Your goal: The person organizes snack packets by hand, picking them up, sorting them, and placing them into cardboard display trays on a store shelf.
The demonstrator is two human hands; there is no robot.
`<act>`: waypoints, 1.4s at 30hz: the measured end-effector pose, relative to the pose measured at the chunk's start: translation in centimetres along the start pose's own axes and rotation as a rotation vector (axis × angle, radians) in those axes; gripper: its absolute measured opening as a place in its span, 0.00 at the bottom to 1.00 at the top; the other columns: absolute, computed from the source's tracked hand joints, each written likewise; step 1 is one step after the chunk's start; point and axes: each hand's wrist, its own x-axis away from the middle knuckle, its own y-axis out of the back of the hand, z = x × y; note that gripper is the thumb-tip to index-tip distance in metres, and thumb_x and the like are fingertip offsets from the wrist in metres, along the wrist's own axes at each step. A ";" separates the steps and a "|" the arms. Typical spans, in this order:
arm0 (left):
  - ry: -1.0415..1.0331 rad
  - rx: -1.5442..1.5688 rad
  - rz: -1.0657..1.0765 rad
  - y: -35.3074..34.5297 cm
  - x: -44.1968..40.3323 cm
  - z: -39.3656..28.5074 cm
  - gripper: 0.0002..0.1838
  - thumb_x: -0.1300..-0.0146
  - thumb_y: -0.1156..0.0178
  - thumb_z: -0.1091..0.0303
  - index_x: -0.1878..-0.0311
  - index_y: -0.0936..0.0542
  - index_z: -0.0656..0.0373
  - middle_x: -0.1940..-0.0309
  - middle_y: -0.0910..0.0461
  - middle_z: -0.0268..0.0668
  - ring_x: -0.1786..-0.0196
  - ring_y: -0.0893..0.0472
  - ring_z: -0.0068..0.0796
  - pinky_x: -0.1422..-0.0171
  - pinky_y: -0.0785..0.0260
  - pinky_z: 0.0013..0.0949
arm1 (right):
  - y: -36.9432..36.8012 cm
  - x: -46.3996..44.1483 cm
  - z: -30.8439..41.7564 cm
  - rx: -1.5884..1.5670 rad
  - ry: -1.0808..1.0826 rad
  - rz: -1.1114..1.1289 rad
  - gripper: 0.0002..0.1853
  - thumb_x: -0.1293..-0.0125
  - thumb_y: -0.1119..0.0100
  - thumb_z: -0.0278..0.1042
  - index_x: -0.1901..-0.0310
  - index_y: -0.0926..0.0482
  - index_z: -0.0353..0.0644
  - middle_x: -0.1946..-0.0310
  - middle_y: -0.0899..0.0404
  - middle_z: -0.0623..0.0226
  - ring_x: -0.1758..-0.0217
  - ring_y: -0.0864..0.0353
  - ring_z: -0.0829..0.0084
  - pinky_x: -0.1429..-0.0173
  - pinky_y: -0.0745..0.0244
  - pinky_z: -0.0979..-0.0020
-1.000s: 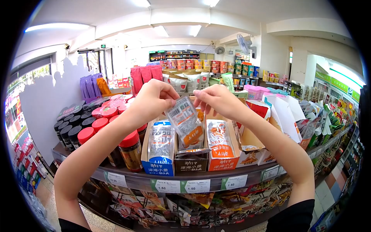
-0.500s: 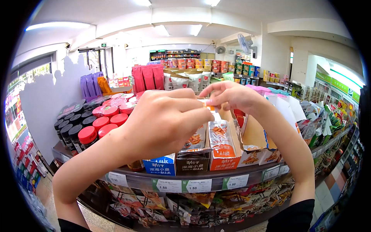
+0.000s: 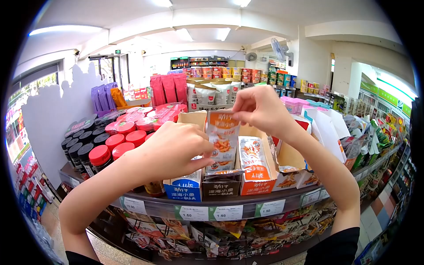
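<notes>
My right hand (image 3: 258,108) pinches the upper right corner of a small fish snack packet (image 3: 223,140), silver-grey with an orange top band. The packet stands upright over a brown display box (image 3: 221,187), its lower end at the box's front. On the packet's left is my left hand (image 3: 181,148), fingers curled and thumb apart from them; whether the fingertips touch its edge I cannot tell. A blue display box (image 3: 182,192) sits below my left hand. To the right, an orange display box (image 3: 256,187) holds another packet (image 3: 252,154).
Red-lidded jars (image 3: 100,154) and black-lidded jars (image 3: 86,150) crowd the left side. Price labels (image 3: 227,213) line the shelf's front edge. Open cartons (image 3: 289,152) stand to the right. Behind are pink bags (image 3: 168,88) and white bags (image 3: 205,94).
My hands have moved apart from near each other above the boxes. The left has lowered leftward, and the right has risen slightly. The snack packet now shows upright between them.
</notes>
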 end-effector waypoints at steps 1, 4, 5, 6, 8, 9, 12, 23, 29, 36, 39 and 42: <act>0.019 -0.020 -0.005 -0.1 0.0 0.0 0.08 0.43 0.36 0.60 0.69 0.18 0.54 0.74 0.21 0.32 0.65 0.24 0.33 0.65 0.33 0.38 | -0.2 0.0 0.1 -0.008 -0.023 0.051 0.02 0.47 0.37 0.19 0.71 0.21 0.31 0.78 0.18 0.63 0.75 0.18 0.80 0.72 0.25 0.78; -0.027 0.016 0.011 -1.0 -0.3 0.6 0.08 0.42 0.36 0.60 0.68 0.19 0.55 0.72 0.21 0.32 0.63 0.24 0.34 0.62 0.31 0.39 | -0.7 0.0 -0.1 -0.003 -0.099 0.188 0.03 0.49 0.36 0.19 0.72 0.21 0.29 0.79 0.18 0.62 0.75 0.18 0.78 0.69 0.24 0.77; -0.039 0.009 0.024 -1.2 -0.4 0.6 0.09 0.42 0.37 0.60 0.68 0.19 0.55 0.72 0.21 0.32 0.62 0.23 0.34 0.61 0.30 0.39 | -1.0 -0.1 -0.4 0.019 -0.093 0.173 0.04 0.49 0.35 0.19 0.73 0.21 0.29 0.79 0.18 0.62 0.75 0.18 0.78 0.69 0.24 0.77; -0.049 0.001 0.037 -1.5 -0.5 0.5 0.09 0.41 0.37 0.60 0.68 0.19 0.55 0.72 0.21 0.32 0.61 0.23 0.34 0.59 0.30 0.39 | -1.2 -0.1 -0.6 0.041 -0.086 0.159 0.04 0.49 0.35 0.19 0.73 0.20 0.29 0.79 0.18 0.62 0.75 0.18 0.77 0.68 0.24 0.76; -0.030 0.047 0.089 -1.7 -0.7 0.2 0.10 0.39 0.38 0.59 0.68 0.19 0.56 0.71 0.21 0.33 0.60 0.23 0.35 0.58 0.29 0.40 | -1.2 -0.2 -0.7 0.093 -0.061 0.145 0.04 0.50 0.34 0.19 0.74 0.20 0.29 0.79 0.18 0.62 0.74 0.18 0.77 0.67 0.24 0.76; -0.001 0.100 0.130 -1.5 -0.8 -0.1 0.11 0.38 0.39 0.59 0.68 0.20 0.57 0.71 0.21 0.34 0.60 0.22 0.36 0.58 0.29 0.40 | -1.1 -0.3 -0.7 0.122 -0.042 0.145 0.04 0.51 0.34 0.19 0.74 0.20 0.29 0.79 0.19 0.62 0.74 0.19 0.77 0.67 0.24 0.75; 0.105 0.253 0.179 -0.7 -1.0 -0.7 0.14 0.36 0.41 0.57 0.66 0.19 0.59 0.69 0.19 0.37 0.59 0.22 0.37 0.56 0.29 0.40 | -0.8 -0.6 -0.5 0.163 -0.013 0.120 0.04 0.52 0.33 0.20 0.75 0.20 0.29 0.79 0.19 0.61 0.74 0.19 0.76 0.67 0.24 0.74; 0.028 0.347 0.196 -0.4 -1.0 -1.0 0.10 0.39 0.40 0.65 0.64 0.17 0.62 0.70 0.17 0.43 0.65 0.17 0.39 0.58 0.27 0.38 | -0.6 -0.7 -0.5 0.165 -0.077 0.238 0.05 0.53 0.33 0.22 0.76 0.19 0.29 0.81 0.19 0.62 0.76 0.20 0.77 0.68 0.25 0.76; -0.016 0.147 0.087 -0.5 -0.9 -1.5 0.05 0.46 0.39 0.70 0.69 0.19 0.60 0.76 0.21 0.42 0.69 0.20 0.43 0.63 0.29 0.41 | -0.6 -0.8 -0.8 0.149 -0.080 0.247 0.05 0.53 0.33 0.22 0.76 0.19 0.29 0.81 0.19 0.62 0.76 0.20 0.78 0.68 0.25 0.76; 0.030 0.074 -0.078 0.5 -0.5 -2.7 0.03 0.49 0.36 0.72 0.73 0.20 0.60 0.81 0.24 0.40 0.73 0.22 0.39 0.67 0.30 0.40 | -0.4 -0.7 -0.7 0.135 -0.071 0.255 0.05 0.53 0.33 0.23 0.76 0.19 0.30 0.80 0.19 0.62 0.76 0.20 0.78 0.68 0.25 0.76; 0.097 0.216 -0.154 0.7 -0.8 -2.3 0.06 0.50 0.32 0.72 0.76 0.20 0.62 0.82 0.23 0.37 0.76 0.22 0.32 0.69 0.32 0.34 | -0.4 -0.8 -0.9 0.114 -0.070 0.251 0.05 0.53 0.33 0.23 0.75 0.19 0.30 0.80 0.18 0.62 0.76 0.20 0.78 0.68 0.25 0.77; 0.205 0.405 -0.081 1.2 -1.3 -1.7 0.11 0.50 0.29 0.70 0.78 0.21 0.64 0.82 0.22 0.36 0.77 0.23 0.23 0.70 0.33 0.28 | -0.5 -0.8 -0.7 0.149 -0.098 0.260 0.06 0.53 0.33 0.24 0.75 0.18 0.30 0.79 0.18 0.62 0.75 0.20 0.78 0.67 0.25 0.76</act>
